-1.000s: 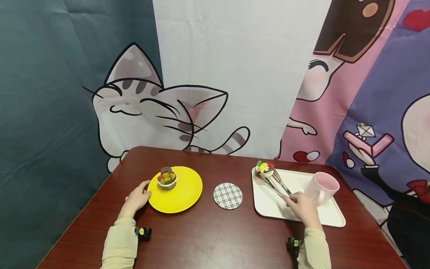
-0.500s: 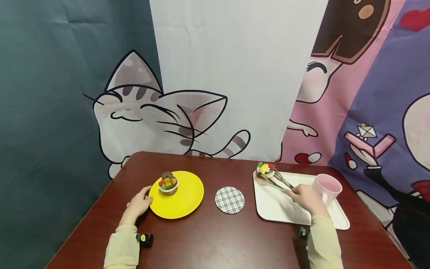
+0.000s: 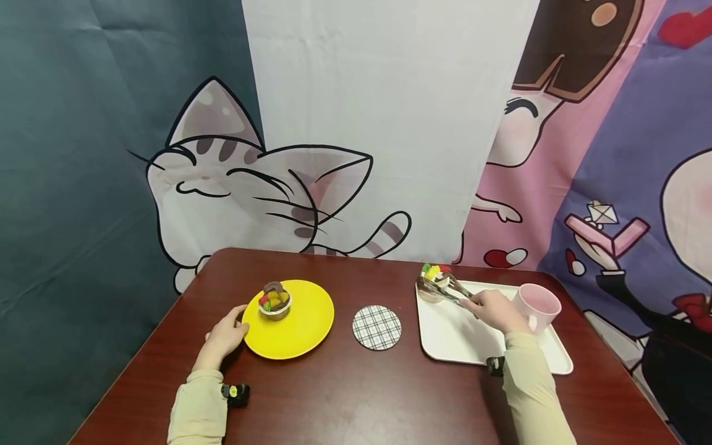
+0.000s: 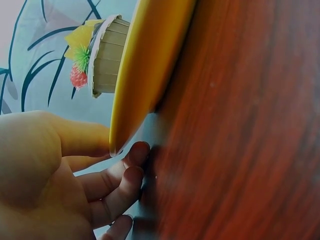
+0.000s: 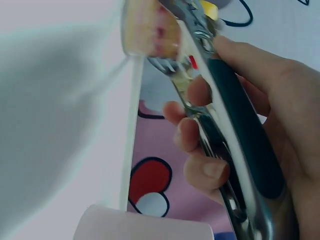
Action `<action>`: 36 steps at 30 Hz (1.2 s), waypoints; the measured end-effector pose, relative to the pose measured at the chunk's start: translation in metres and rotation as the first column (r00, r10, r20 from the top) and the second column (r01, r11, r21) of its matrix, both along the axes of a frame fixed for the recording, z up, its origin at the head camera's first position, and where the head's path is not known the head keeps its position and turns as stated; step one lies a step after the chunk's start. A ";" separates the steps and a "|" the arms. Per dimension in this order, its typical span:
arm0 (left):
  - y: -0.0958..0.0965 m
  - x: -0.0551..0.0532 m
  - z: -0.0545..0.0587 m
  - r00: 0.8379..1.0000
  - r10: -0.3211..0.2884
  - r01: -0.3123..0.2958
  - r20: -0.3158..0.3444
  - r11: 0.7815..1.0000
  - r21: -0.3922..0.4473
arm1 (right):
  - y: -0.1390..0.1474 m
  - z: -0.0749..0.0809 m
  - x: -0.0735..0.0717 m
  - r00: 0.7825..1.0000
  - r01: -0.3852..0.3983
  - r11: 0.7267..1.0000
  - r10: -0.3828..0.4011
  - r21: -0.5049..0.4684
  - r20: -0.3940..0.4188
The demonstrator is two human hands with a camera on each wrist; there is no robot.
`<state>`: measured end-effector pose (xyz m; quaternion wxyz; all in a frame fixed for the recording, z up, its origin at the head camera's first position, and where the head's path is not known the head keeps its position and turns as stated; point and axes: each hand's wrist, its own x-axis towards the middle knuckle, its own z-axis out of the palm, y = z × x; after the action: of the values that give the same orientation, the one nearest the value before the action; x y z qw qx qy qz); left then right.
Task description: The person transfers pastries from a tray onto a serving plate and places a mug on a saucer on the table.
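My left hand [image 3: 225, 335] pinches the near-left rim of a yellow plate [image 3: 306, 321], thumb above and fingers below in the left wrist view. On that plate stands a fruit-topped dessert cup [image 3: 275, 303]. Over a white tray [image 3: 453, 340], my right hand [image 3: 499, 310] grips metal tongs [image 5: 247, 130] with dark green handle grips. Their heads lie on either side of a second dessert cup [image 3: 431, 295], topped with fruit and cream, at the tray's far-left corner. Whether both heads touch this cup I cannot tell.
A pink mug [image 3: 538, 306] stands on the tray's right side, close to my right hand. Between plate and tray lies a round checked coaster [image 3: 376, 327]. The brown table [image 3: 334, 395] ends at a printed cloth backdrop [image 3: 389, 123].
My right hand has moved a little forward, its forearm swinging out to the right, while the tongs stay at the second dessert cup. My left hand keeps its hold on the plate.
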<state>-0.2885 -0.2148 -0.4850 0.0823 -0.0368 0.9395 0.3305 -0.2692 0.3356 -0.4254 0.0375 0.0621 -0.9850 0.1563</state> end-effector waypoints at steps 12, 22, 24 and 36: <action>0.001 0.001 -0.002 1.000 0.009 -0.009 -0.001 1.000 -0.002 | -0.004 -0.020 0.004 0.997 0.019 0.998 -0.023 -0.056 -0.073; 0.002 0.001 -0.003 1.000 0.016 -0.016 -0.001 1.000 -0.005 | -0.004 -0.029 0.000 0.992 0.121 0.991 -0.122 -0.059 -0.012; 0.002 0.001 -0.003 1.000 0.016 -0.016 0.001 1.000 -0.004 | -0.004 -0.030 0.001 0.993 0.113 0.992 -0.114 -0.054 -0.019; 0.002 0.004 0.001 1.000 0.001 -0.001 -0.021 1.000 0.011 | -0.003 -0.030 0.009 0.990 0.072 0.997 -0.074 -0.021 -0.122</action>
<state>-0.2846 -0.2129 -0.4843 0.0724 -0.0333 0.9384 0.3361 -0.2604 0.3323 -0.4554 0.1039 0.0353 -0.9812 0.1587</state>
